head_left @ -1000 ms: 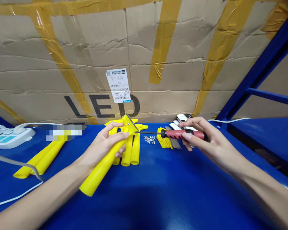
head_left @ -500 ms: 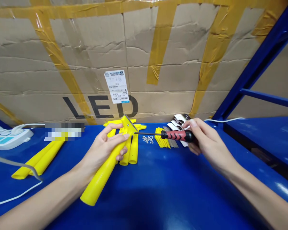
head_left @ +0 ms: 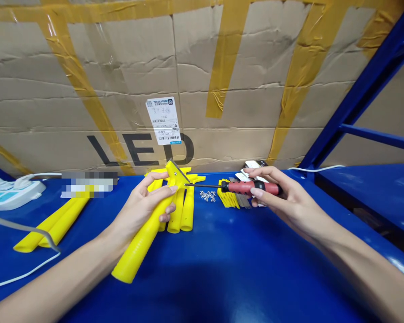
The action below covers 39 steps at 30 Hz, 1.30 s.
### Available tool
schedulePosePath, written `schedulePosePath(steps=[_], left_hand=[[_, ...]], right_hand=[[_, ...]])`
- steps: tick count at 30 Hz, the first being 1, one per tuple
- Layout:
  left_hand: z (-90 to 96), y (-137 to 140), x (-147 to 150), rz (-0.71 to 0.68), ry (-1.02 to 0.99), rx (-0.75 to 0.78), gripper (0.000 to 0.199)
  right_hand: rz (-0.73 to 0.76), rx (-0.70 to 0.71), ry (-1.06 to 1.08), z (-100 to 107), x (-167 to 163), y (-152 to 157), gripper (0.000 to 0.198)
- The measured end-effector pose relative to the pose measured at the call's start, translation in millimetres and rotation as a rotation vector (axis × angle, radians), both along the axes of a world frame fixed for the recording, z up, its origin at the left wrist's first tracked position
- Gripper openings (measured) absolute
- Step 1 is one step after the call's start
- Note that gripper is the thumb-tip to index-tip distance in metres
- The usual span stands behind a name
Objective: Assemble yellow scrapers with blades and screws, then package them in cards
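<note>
My left hand (head_left: 139,208) is closed around the neck of a yellow scraper (head_left: 136,251), whose handle slants down toward me. A thin metal blade (head_left: 181,171) runs along its head, and a small screw shows in the yellow plastic. In my right hand (head_left: 287,199) is a screwdriver with a red and black handle (head_left: 239,186), held level between thumb and fingers. Its shaft points left, and the tip meets or nearly meets the scraper head near the blade's lower end; I cannot tell if they touch. Beyond my left hand lie several more yellow scrapers (head_left: 187,211).
Small screws (head_left: 208,196) lie in a loose pile beside flat yellow pieces (head_left: 229,198) and grey blades (head_left: 244,200). Two yellow handles (head_left: 59,224) lie at left near a white power strip (head_left: 15,197) and cables. A large taped carton (head_left: 202,89) stands behind the blue table (head_left: 215,269).
My right hand has shifted its grip forward along the screwdriver handle, and more of the handle's rear end shows. The scraper in my left hand has moved slightly up and left.
</note>
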<state>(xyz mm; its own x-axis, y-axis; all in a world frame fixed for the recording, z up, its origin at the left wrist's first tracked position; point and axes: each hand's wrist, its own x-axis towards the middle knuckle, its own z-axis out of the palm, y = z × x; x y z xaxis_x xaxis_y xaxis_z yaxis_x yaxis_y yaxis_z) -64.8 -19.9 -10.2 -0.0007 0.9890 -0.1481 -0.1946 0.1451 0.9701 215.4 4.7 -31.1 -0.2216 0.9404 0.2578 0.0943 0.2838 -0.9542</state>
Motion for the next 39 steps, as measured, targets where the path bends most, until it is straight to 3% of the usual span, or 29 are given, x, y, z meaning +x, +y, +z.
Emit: schedulePosePath(steps=[5, 10, 14, 18, 22, 26, 31, 35, 39], left_hand=[[-4.6, 0.1, -0.1, -0.069, 0.006, -0.013, 0.045], [-6.1, 1.0, -0.6, -0.006, -0.01, -0.004, 0.046], [-6.2, 1.9, -1.4, -0.045, 0.007, -0.023, 0.047], [-4.6, 0.4, 1.1, 0.035, 0.002, -0.027, 0.048], [-2.8, -2.0, 4.3, 0.027, -0.015, -0.037, 0.048], [-2.2, -1.7, 2.0, 0.033, -0.022, -0.011, 0.052], [0.4, -0.8, -0.1, 0.035, -0.012, -0.003, 0.051], [2.1, -1.0, 0.6, 0.09, -0.028, 0.027, 0.052], [2.1, -2.0, 2.0, 0.066, -0.027, 0.011, 0.054]], right_hand=[[-0.213, 0.018, -0.104, -1.4, 4.7, 3.3, 0.036], [-0.014, 0.023, -0.052, -3.8, 8.3, 4.8, 0.03], [-0.121, 0.029, -0.087, -4.9, 5.4, 3.3, 0.03], [-0.012, 0.047, -0.066, -4.0, 3.2, 2.1, 0.03], [-0.121, 0.03, -0.067, -5.2, 3.5, 2.5, 0.029], [0.022, 0.006, 0.013, -6.4, 3.4, 2.2, 0.03], [-0.084, -0.009, 0.008, -6.4, -2.0, 0.4, 0.028], [0.072, -0.017, 0.074, -8.1, -3.1, 0.5, 0.03], [-0.086, -0.008, -0.008, -12.1, -3.5, 1.1, 0.028]])
